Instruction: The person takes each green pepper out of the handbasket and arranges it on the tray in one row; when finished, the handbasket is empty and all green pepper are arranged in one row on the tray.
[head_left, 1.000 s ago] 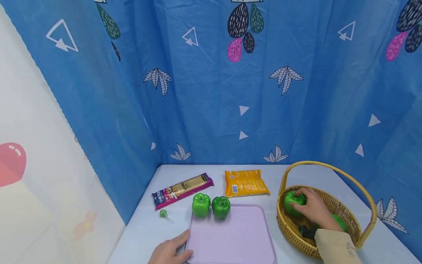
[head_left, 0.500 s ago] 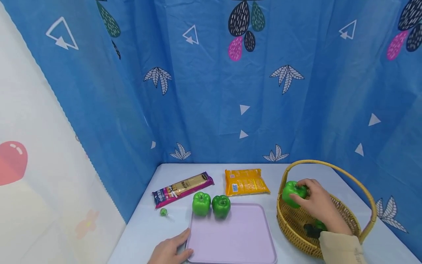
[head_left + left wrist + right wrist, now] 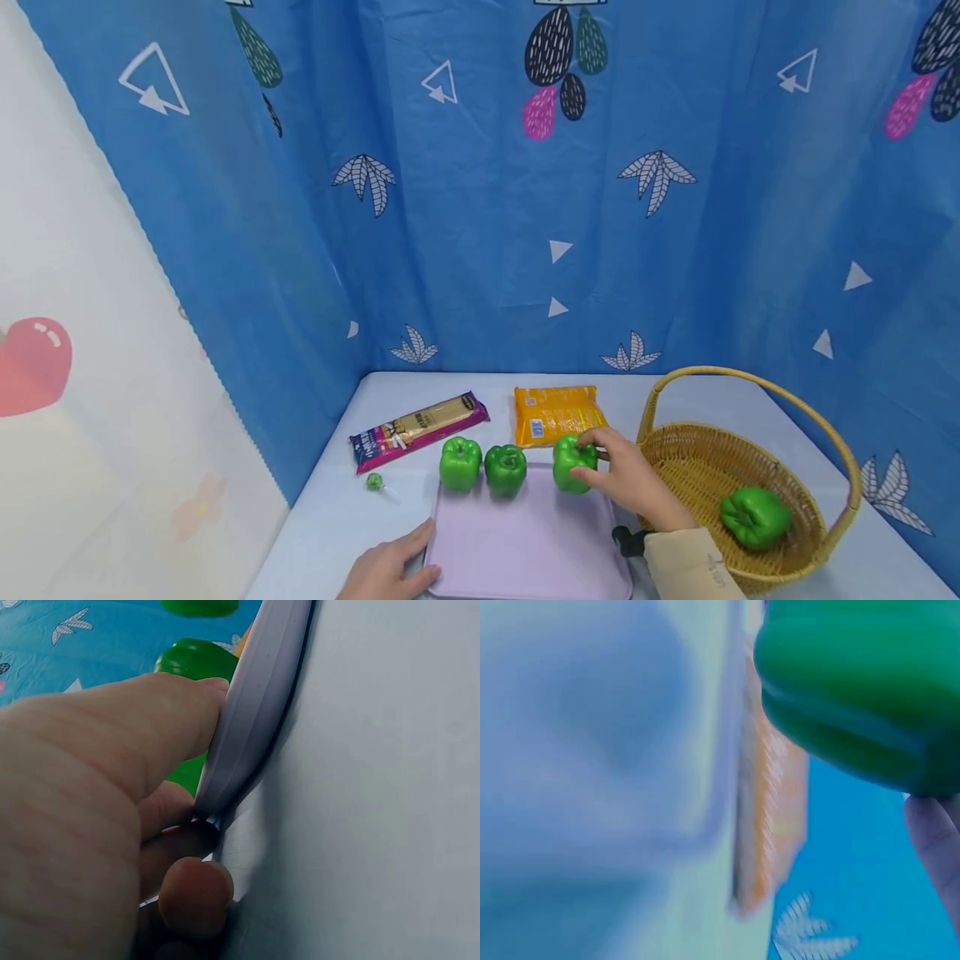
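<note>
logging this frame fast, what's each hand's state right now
Left hand: closed, gripping the tray at its left edge.
Right hand: closed, holding a green pepper.

Peppers (image 3: pixel 756 518): we see bright green
Tray (image 3: pixel 528 546): plain pale lilac
Basket (image 3: pixel 693 471): golden tan weave
Square packet (image 3: pixel 553 412): orange
Long packet (image 3: pixel 420 431): purple-pink and tan
Worktop (image 3: pixel 318 521): white
Curtain (image 3: pixel 480 250): blue, we note, leaf-patterned in white, drop-patterned in pink, black, green

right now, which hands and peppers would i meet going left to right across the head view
left hand → bright pepper → dark pepper → held pepper → right hand → last pepper, in the basket
</note>
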Motion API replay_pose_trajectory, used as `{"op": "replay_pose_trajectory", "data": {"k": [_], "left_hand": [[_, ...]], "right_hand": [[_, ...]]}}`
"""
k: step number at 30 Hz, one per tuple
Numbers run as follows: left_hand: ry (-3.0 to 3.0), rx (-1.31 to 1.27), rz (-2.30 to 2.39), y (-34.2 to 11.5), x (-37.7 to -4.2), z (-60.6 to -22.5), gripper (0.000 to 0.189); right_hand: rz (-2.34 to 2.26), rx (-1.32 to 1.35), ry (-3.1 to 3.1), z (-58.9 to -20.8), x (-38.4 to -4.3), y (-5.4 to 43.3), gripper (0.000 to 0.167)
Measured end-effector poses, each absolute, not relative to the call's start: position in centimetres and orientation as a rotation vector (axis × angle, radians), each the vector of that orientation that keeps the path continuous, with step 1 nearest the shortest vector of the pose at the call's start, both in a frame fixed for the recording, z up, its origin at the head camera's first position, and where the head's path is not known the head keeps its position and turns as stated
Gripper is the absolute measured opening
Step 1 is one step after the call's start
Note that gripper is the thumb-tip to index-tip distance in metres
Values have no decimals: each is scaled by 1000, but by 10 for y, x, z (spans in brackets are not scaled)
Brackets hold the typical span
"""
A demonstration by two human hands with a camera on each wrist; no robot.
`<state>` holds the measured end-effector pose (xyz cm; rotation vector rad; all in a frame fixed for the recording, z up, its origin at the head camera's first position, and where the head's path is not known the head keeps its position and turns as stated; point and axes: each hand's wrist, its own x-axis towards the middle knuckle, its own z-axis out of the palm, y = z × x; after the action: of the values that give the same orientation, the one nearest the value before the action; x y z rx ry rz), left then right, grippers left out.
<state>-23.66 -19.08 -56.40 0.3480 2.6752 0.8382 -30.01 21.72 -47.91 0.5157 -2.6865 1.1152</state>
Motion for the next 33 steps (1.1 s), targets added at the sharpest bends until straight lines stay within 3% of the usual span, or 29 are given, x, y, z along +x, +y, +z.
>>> {"op": "replay_pose_trajectory", "data": {"k": [10,33], "left_hand": [[2672,343,825,-187,-235,-565,86],[2695,388,819,-190,-234,-559,85]], "right_hand": [[1033,585,-2725,-507,-313,188,37],[1055,586,-2716,-509,-317,177,42]]}}
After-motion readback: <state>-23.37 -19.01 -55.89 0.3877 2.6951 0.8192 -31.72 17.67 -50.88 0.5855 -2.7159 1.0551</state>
